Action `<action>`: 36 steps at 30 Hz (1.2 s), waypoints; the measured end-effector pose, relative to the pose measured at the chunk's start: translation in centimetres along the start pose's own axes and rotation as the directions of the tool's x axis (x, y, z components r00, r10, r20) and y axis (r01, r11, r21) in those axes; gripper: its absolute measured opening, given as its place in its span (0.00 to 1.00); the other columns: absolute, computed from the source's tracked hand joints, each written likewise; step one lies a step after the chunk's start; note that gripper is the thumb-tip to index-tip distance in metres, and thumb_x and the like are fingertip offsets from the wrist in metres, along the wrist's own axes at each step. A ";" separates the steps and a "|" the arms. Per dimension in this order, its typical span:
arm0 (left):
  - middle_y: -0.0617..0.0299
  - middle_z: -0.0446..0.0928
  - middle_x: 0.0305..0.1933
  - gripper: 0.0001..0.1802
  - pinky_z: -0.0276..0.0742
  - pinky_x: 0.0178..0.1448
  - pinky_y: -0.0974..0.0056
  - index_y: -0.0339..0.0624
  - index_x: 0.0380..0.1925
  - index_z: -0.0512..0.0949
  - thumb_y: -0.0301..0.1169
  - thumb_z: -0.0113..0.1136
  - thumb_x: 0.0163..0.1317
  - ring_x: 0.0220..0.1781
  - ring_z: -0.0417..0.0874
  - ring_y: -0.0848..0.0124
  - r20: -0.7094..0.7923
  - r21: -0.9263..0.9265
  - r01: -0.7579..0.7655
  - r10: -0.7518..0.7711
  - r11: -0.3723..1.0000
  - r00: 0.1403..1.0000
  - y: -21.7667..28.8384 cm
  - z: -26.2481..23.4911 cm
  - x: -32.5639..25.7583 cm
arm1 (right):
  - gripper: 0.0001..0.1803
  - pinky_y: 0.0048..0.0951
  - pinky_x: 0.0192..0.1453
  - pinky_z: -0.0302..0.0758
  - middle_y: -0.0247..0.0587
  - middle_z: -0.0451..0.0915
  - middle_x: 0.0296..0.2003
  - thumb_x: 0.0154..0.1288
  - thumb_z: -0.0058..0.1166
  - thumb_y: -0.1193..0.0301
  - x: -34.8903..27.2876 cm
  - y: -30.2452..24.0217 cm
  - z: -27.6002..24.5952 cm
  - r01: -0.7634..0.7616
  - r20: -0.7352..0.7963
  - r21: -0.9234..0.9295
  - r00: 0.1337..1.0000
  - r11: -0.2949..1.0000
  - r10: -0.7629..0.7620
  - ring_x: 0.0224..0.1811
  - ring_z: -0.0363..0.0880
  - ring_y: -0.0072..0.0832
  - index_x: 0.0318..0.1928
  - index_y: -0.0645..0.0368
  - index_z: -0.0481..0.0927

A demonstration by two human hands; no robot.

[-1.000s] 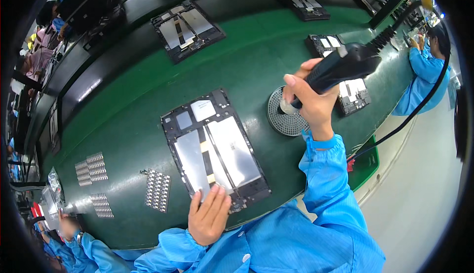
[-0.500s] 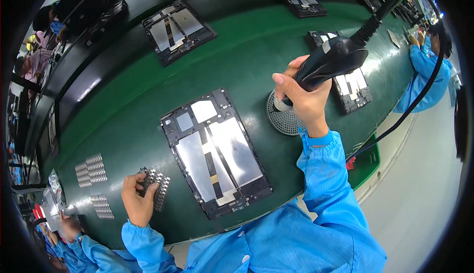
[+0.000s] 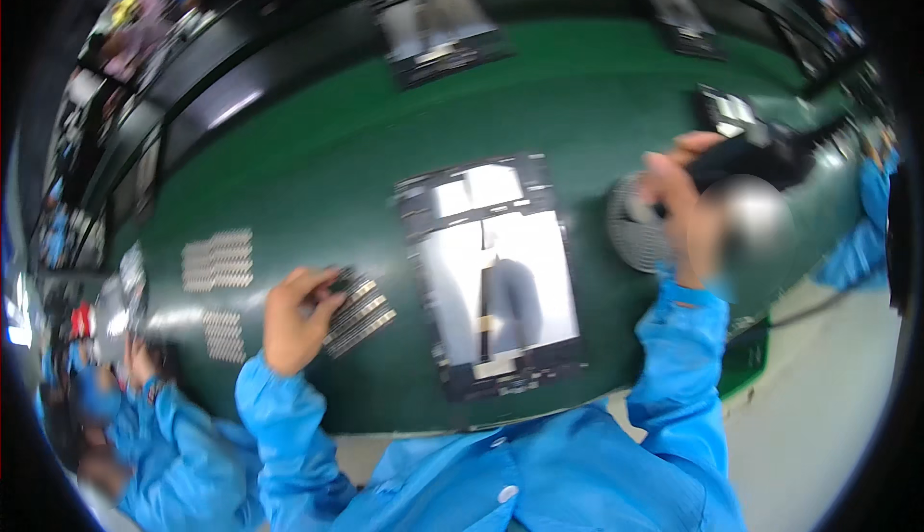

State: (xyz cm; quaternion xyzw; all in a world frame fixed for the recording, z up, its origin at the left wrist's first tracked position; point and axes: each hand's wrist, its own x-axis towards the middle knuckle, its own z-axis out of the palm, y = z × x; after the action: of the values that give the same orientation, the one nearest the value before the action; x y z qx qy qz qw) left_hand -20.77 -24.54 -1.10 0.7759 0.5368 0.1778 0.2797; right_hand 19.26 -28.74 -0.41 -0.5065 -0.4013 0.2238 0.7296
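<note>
Newly aslant: thin, row-studded rectangular panel (image 3: 362, 318) in the left hand (image 3: 296, 322)

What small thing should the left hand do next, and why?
Perhaps the left hand should gently work one piece loose from the panel of small parts: its thumb and fingers are at the panel's upper left, while the right hand is occupied holding the black tool.

one near tablet (image 3: 500, 286) lying centre, two far tablets (image 3: 438, 26) (image 3: 679, 17) resting beyond, one right tablet (image 3: 726, 109) lying partly hidden, two panel groups (image 3: 218, 260) (image 3: 224, 337) resting left, one left hand (image 3: 296, 318) holding one loose panel (image 3: 362, 318), one disc (image 3: 639, 240) sitting right, one right hand (image 3: 691, 224) holding one tool (image 3: 753, 158)
</note>
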 end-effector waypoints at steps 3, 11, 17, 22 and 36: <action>0.60 0.78 0.33 0.15 0.71 0.33 0.70 0.38 0.41 0.81 0.20 0.65 0.50 0.31 0.76 0.72 -0.049 -0.009 0.070 -0.071 0.997 0.996 0.8 -0.4 0.6 | 0.20 0.25 0.28 0.73 0.38 0.76 0.22 0.54 0.59 0.85 -0.3 -1.0 -0.8 0.094 -0.018 0.065 0.996 0.993 -0.093 0.19 0.74 0.24 0.47 0.61 0.68; 0.60 0.80 0.32 0.10 0.70 0.29 0.70 0.35 0.30 0.81 0.23 0.71 0.45 0.27 0.76 0.75 -0.182 -0.051 -0.026 0.016 0.998 0.983 -0.1 2.0 0.6 | 0.18 0.31 0.25 0.74 0.38 0.73 0.21 0.57 0.56 0.83 -0.7 -2.7 1.5 0.202 0.149 0.140 0.964 0.969 -0.222 0.17 0.71 0.26 0.46 0.60 0.66; 0.61 0.81 0.26 0.06 0.71 0.29 0.70 0.37 0.24 0.81 0.22 0.70 0.46 0.25 0.78 0.74 -0.245 -0.153 -0.124 0.083 0.980 0.966 2.7 1.7 0.6 | 0.19 0.31 0.25 0.74 0.38 0.71 0.20 0.57 0.54 0.83 -2.1 -4.4 4.2 0.138 0.256 0.239 0.946 0.961 -0.199 0.18 0.71 0.25 0.46 0.59 0.63; 0.60 0.82 0.27 0.07 0.72 0.29 0.69 0.38 0.26 0.82 0.21 0.70 0.46 0.25 0.79 0.74 -0.161 0.254 -0.424 0.471 0.869 0.868 1.8 3.7 1.9 | 0.20 0.24 0.23 0.73 0.40 0.74 0.20 0.55 0.56 0.85 -3.6 -4.6 8.6 0.069 0.346 0.271 0.924 0.960 -0.164 0.18 0.74 0.24 0.44 0.60 0.62; 0.61 0.81 0.29 0.06 0.76 0.34 0.75 0.30 0.33 0.80 0.21 0.64 0.56 0.29 0.78 0.81 0.173 -0.641 0.125 -0.016 0.757 0.985 3.6 4.9 3.9 | 0.19 0.20 0.25 0.73 0.39 0.79 0.21 0.51 0.62 0.88 -4.8 -2.5 15.3 -0.101 0.465 0.295 0.884 0.950 -0.050 0.21 0.76 0.19 0.41 0.66 0.69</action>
State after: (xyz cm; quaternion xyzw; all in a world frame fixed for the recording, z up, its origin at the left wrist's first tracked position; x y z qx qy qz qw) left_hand -13.95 -23.09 -2.74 0.6214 0.4472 0.2805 0.5790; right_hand 3.82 -24.69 2.69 -0.3221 -0.5179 0.4089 0.6789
